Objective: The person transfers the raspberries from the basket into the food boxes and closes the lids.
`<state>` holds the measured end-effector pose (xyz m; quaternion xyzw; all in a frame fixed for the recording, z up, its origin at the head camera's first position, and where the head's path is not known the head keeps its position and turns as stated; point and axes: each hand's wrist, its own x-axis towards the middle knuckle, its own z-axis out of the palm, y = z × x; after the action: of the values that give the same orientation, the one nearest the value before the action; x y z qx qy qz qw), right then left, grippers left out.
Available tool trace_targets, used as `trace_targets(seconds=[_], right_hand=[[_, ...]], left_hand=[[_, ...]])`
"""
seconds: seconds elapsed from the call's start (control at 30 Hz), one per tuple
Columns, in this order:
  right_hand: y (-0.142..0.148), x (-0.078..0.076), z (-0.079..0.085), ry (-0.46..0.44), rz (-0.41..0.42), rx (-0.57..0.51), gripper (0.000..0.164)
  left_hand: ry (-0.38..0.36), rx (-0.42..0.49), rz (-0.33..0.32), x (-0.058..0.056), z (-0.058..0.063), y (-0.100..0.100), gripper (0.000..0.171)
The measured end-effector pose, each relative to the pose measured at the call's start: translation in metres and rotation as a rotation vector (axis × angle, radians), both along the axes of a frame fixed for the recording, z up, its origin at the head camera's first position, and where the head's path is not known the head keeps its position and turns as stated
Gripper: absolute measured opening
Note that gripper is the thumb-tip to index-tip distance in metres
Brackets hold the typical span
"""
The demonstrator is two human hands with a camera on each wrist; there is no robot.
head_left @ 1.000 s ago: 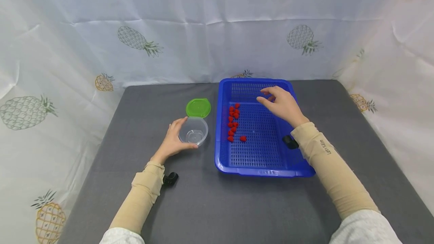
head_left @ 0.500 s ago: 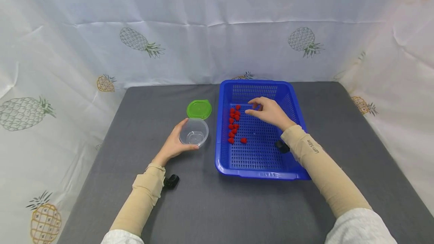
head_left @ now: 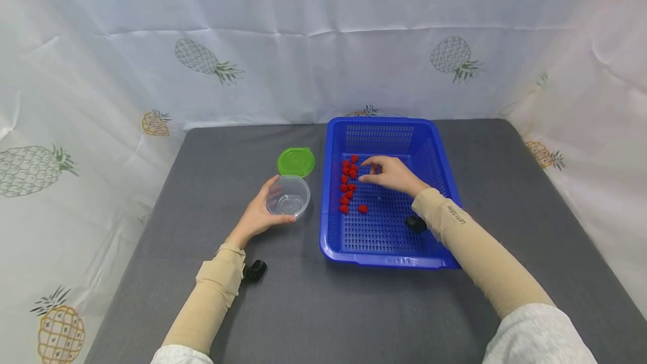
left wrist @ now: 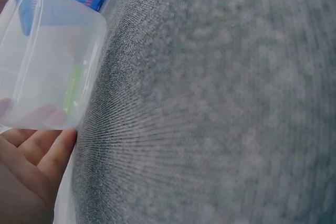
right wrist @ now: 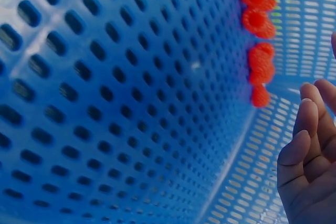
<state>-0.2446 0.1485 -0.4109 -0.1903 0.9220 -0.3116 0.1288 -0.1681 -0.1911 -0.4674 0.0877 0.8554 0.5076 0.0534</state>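
My left hand [head_left: 255,217] grips a clear plastic container [head_left: 295,194], thumb on the near side and fingers round the far side. The left wrist view shows the container [left wrist: 52,56] upright on the grey cloth, with fingers below its wall. Over the blue basket [head_left: 394,259] hovers my right hand [head_left: 391,174], thumb and fingers apart and nothing between them. Several red raspberries [head_left: 345,188] lie in a rough column along the basket's left side, just left of those fingertips. One raspberry [head_left: 363,209] sits slightly apart. In the right wrist view, raspberries [right wrist: 261,66] are beyond the fingertips.
Behind the container lies a green lid [head_left: 296,162], flat on the grey tabletop [head_left: 303,308]. The basket's raised perforated walls surround the raspberries. White curtains [head_left: 323,77] with pineapple prints hang at the back and both sides.
My right hand has moved left and nearer the raspberries, from above the basket's right part. My left hand keeps its hold on the container in the same place.
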Motion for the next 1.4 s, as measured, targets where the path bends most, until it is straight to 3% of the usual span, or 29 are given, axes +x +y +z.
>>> trace_targets(seconds=[0.27,0.63,0.73,1.0,1.4], right_hand=[[-0.012,-0.002,-0.013,-0.017,0.057,0.013,0.04],[-0.019,-0.004,-0.028,-0.053,0.081,-0.031,0.03],[-0.019,-0.006,-0.032,-0.083,0.073,-0.029,0.028],[-0.019,-0.009,-0.038,-0.166,0.088,-0.024,0.032],[-0.019,-0.005,-0.035,-0.166,0.094,-0.025,0.026]], left_hand=[[-0.005,0.019,-0.014,0.011,0.028,0.009,0.105],[0.007,0.021,-0.025,0.013,0.035,0.01,0.103],[0.0,0.015,-0.022,0.012,0.034,0.009,0.103],[-0.013,0.006,-0.005,-0.002,0.001,0.0,0.11],[-0.019,-0.018,0.02,-0.001,-0.002,-0.001,0.109]])
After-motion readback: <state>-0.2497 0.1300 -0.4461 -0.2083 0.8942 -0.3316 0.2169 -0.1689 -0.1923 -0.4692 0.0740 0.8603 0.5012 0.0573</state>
